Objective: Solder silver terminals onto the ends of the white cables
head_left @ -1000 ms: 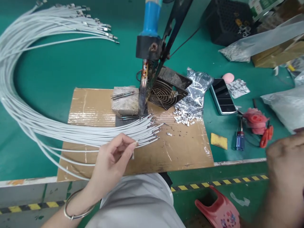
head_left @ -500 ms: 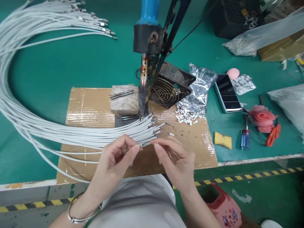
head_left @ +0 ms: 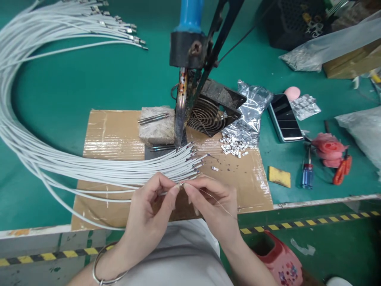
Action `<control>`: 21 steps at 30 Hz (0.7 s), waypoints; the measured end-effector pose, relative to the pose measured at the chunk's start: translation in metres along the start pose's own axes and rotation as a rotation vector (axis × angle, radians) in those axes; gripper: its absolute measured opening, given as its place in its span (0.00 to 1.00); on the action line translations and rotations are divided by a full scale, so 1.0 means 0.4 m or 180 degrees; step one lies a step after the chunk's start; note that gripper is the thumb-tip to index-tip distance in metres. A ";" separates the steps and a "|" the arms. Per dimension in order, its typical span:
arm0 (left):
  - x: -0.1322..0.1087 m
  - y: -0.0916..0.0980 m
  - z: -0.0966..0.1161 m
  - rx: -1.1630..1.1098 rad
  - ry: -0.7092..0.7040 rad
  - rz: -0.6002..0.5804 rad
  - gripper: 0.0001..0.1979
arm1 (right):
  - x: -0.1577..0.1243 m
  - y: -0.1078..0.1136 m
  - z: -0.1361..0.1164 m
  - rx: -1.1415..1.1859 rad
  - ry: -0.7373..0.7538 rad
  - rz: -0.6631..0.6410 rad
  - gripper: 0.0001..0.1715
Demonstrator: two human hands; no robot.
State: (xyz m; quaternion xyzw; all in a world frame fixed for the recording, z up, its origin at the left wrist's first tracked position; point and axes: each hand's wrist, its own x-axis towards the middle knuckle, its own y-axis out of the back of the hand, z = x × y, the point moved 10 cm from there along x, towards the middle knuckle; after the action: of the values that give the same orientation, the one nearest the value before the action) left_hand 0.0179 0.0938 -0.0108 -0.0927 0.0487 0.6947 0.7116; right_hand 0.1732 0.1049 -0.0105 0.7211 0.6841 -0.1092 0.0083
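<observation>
A large bundle of white cables [head_left: 59, 167] curves over the green bench, with its stripped ends lying on a cardboard sheet [head_left: 113, 135]. My left hand [head_left: 151, 214] pinches the end of one white cable at the cardboard's front edge. My right hand [head_left: 214, 206] meets it fingertip to fingertip, pinched on something small and on a thin wire [head_left: 220, 204] that trails over its back. Just behind the hands stands a soldering iron [head_left: 181, 107] clamped tip-down in a stand with a blue handle [head_left: 190, 16].
Small metal shells [head_left: 232, 145] spill from a foil bag [head_left: 250, 115] by a fan [head_left: 208, 115]. A phone [head_left: 285, 117], a yellow sponge [head_left: 279, 176], a screwdriver [head_left: 307, 174] and red cutters [head_left: 341, 169] lie to the right. A pink stool [head_left: 279, 262] is below.
My right hand came in from the lower right and closed up to my left hand. Both hands now pinch together at one cable end.
</observation>
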 end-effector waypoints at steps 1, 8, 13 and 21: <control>-0.001 -0.003 0.003 -0.0046 -0.0027 0.0053 0.12 | -0.003 -0.001 0.004 0.0009 -0.0001 0.0063 0.07; -0.002 -0.011 -0.002 -0.0170 0.0394 0.0171 0.19 | -0.052 -0.008 -0.080 -0.0733 0.1490 0.0626 0.20; 0.002 -0.004 -0.007 -0.0531 0.0490 -0.0045 0.20 | -0.004 -0.013 -0.005 0.0102 0.0506 -0.0138 0.09; -0.013 -0.002 -0.009 -0.0484 0.0918 0.0046 0.21 | 0.013 -0.025 0.058 0.0869 -0.0563 -0.0513 0.06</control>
State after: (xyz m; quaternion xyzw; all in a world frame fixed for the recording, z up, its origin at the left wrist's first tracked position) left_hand 0.0186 0.0880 -0.0133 -0.2448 0.0983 0.6809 0.6832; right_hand 0.1600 0.1070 -0.0328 0.6459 0.7151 -0.2644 -0.0383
